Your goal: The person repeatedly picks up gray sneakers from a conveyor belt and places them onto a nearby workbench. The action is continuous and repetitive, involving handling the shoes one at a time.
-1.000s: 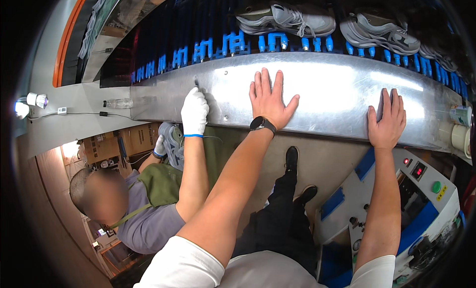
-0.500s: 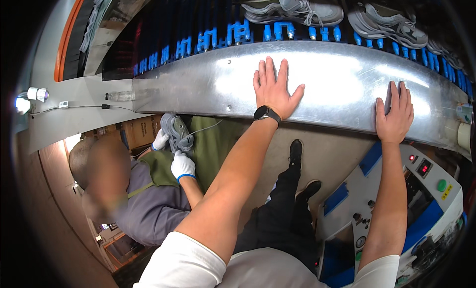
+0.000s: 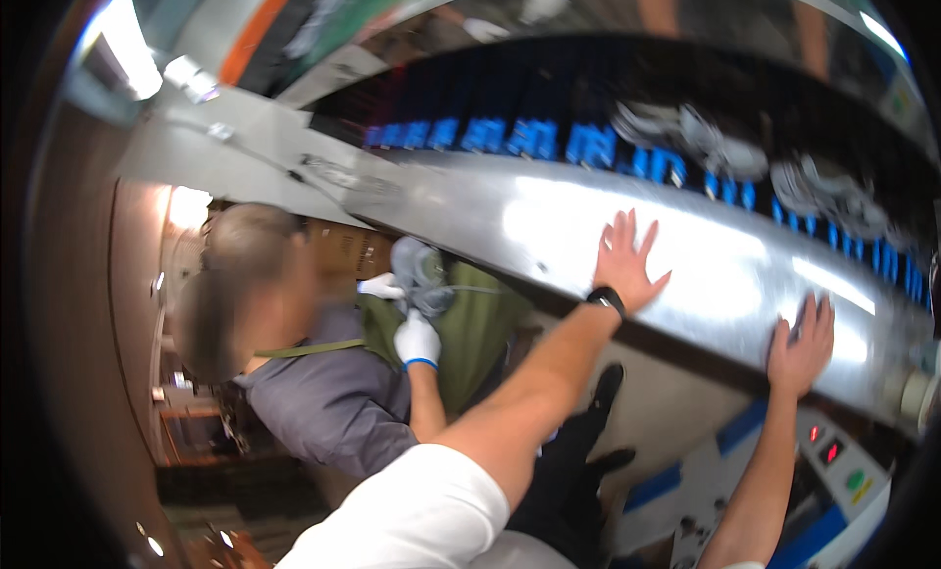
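Note:
My left hand [image 3: 629, 266] lies flat on a shiny metal ledge [image 3: 461, 192], fingers spread, a dark watch on its wrist. Farther right, my right hand [image 3: 801, 348] rests on the same ledge with its fingers stretched out. Neither holds anything. Beyond the ledge runs a row of blue pegs [image 3: 534, 138], and grey sneakers [image 3: 725, 148] sit among them, smeared by motion. To my left, a co-worker [image 3: 333, 402] in a green apron and white gloves [image 3: 418, 339] holds a grey sneaker [image 3: 421, 275] with a lace trailing from it.
A light machine panel [image 3: 833, 461] with red displays and a green button stands below my right arm. A cardboard box [image 3: 338, 250] is behind the co-worker. A grey panel with a cable [image 3: 245, 157] adjoins the ledge at left. A white cylinder [image 3: 917, 393] sits at its right end.
The whole view has tilted and swung left, blurring the picture. Both my hands keep their place on the ledge. The co-worker still holds the sneaker.

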The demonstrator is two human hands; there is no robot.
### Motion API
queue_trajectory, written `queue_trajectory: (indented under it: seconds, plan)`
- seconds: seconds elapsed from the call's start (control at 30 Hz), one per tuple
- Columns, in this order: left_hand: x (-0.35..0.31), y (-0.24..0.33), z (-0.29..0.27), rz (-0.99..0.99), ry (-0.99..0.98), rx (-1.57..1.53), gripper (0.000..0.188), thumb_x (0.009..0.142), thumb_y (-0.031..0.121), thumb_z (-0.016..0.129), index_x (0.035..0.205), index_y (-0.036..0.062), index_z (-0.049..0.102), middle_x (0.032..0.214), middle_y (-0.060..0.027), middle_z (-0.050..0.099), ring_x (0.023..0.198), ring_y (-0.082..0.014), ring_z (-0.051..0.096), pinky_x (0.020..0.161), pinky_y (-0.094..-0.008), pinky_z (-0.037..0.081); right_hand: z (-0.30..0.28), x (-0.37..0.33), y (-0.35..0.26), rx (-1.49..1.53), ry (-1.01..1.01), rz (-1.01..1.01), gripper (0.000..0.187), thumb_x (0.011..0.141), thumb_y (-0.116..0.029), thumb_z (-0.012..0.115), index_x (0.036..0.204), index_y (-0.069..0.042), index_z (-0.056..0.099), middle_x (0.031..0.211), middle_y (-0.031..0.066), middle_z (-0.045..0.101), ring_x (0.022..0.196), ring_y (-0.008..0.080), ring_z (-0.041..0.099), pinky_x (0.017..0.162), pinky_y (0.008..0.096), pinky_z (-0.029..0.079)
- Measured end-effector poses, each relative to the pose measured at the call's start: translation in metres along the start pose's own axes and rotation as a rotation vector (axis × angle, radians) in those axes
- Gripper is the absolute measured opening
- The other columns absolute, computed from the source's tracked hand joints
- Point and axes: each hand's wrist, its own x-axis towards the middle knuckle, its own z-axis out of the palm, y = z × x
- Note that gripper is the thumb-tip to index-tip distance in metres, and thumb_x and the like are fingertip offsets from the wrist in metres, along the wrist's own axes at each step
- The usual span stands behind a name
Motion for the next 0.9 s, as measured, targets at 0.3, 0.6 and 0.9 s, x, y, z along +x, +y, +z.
queue_trajectory:
  seconds: [0.3, 0.6, 0.9]
  plan:
    - [-0.006, 0.005, -0.018, -0.015, 0.035, -0.112, 0.085, 0.096, 0.056, 0.058, 0.164, 0.0120, 0.032, 0.169, -0.0305, 0.018, 0.158, -0.0461, 0.014, 0.126, -0.0577, 0.014, -0.009, 0.001, -0.004, -0.085, -0.057, 0.065, 0.064, 0.098, -0.033, 0.061, 0.159, -0.022, 0.046, 0.168, 0.0048, 0.037, 0.154, 0.0299, 0.033, 0.126, 0.0473, 0.025]
    - [-0.001, 0.001, -0.014, -0.008, 0.015, -0.108, 0.085, 0.097, 0.056, 0.056, 0.164, 0.0115, 0.032, 0.169, -0.0302, 0.018, 0.158, -0.0458, 0.014, 0.126, -0.0578, 0.014, -0.003, 0.003, -0.004, -0.107, -0.059, 0.072, 0.064, 0.099, -0.033, 0.061, 0.159, -0.022, 0.044, 0.168, 0.0043, 0.036, 0.155, 0.0289, 0.032, 0.127, 0.0474, 0.025]
    - [-0.003, 0.001, -0.021, -0.018, -0.002, -0.116, 0.085, 0.097, 0.057, 0.056, 0.164, 0.0117, 0.031, 0.169, -0.0302, 0.018, 0.158, -0.0459, 0.014, 0.127, -0.0576, 0.013, -0.001, 0.002, -0.003, -0.100, -0.056, 0.055, 0.063, 0.099, -0.033, 0.060, 0.159, -0.022, 0.045, 0.168, 0.0037, 0.037, 0.155, 0.0284, 0.032, 0.127, 0.0472, 0.024]
